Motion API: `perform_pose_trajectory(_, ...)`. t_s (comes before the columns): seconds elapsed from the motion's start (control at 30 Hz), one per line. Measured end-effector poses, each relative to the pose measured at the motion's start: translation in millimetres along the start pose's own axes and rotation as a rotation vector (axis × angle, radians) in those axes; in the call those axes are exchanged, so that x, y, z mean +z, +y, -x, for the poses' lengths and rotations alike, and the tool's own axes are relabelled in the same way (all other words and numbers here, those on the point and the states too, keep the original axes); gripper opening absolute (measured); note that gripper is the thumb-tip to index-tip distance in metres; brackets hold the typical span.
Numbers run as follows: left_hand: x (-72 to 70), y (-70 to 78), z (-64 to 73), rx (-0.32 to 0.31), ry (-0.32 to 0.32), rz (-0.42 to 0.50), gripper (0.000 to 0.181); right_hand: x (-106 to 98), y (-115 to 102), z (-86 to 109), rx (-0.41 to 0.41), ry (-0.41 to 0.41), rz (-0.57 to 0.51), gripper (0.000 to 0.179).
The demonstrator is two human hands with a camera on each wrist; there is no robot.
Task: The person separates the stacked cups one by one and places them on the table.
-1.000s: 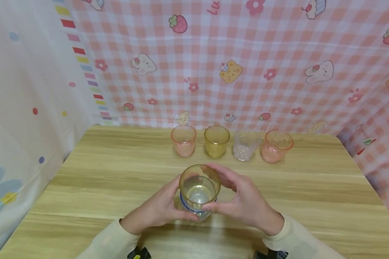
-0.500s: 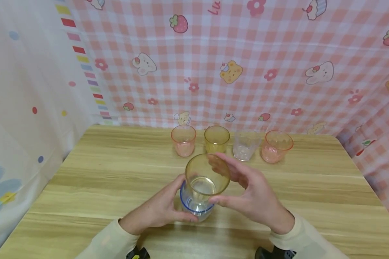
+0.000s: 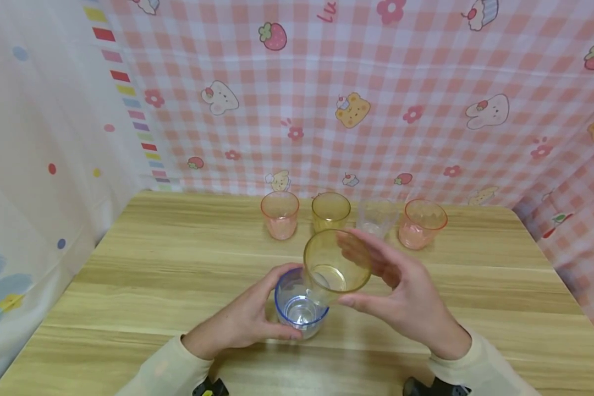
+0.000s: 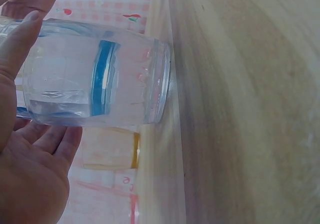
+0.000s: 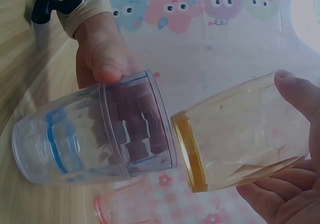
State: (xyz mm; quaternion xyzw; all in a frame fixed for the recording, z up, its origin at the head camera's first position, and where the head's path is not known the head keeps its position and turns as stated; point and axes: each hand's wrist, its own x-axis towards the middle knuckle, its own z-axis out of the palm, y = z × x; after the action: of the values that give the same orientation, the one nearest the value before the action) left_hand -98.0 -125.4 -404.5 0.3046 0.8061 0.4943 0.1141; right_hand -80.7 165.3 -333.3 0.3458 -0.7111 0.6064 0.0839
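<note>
My left hand (image 3: pixel 247 316) grips a blue-rimmed clear cup (image 3: pixel 291 319) from its left side, near the front middle of the table. In the right wrist view, this blue-tinted cup (image 5: pixel 135 126) sits nested in a clear cup (image 5: pixel 37 151), whose base is on or close to the tabletop. My right hand (image 3: pixel 408 294) holds a yellow cup (image 3: pixel 322 258) between thumb and fingers. The yellow cup is tilted, above and right of the blue rim, its base close to that rim in the right wrist view. Whether they touch, I cannot tell.
Along the table's back stand a pink cup (image 3: pixel 280 223), a yellow cup (image 3: pixel 330 210), a clear cup (image 3: pixel 376 214) and another pink cup (image 3: pixel 418 234). A pink checked cloth (image 3: pixel 297 99) hangs behind the wooden table (image 3: pixel 153 264).
My right hand has lifted the yellow cup out of the blue-rimmed cup and moved it up and right, tilting it. My left hand keeps its hold in place.
</note>
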Motion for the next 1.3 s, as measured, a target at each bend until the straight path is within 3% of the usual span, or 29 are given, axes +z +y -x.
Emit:
perform_pose_trajectory(0.37,1.7,0.1,0.3,0.028,0.013,-0.005,0.108,-14.2,4.9,11.1,-0.008,0.034,-0.035,0.093)
perform_pose_trajectory(0.57,0.8,0.8,0.2,0.009,0.006,-0.01,0.109,-20.5,9.0,17.5,-0.042,0.068,-0.081,0.091)
perform_pose_trajectory(0.73,1.3,1.4,0.3,0.004,0.01,-0.014,0.108,-25.5,11.1,21.3,-0.025,0.091,-0.083,0.089)
perform_pose_trajectory(1.3,1.7,0.6,1.2,0.014,0.016,-0.012,0.108,-36.7,20.4,38.0,0.19,0.179,-0.002,0.086)
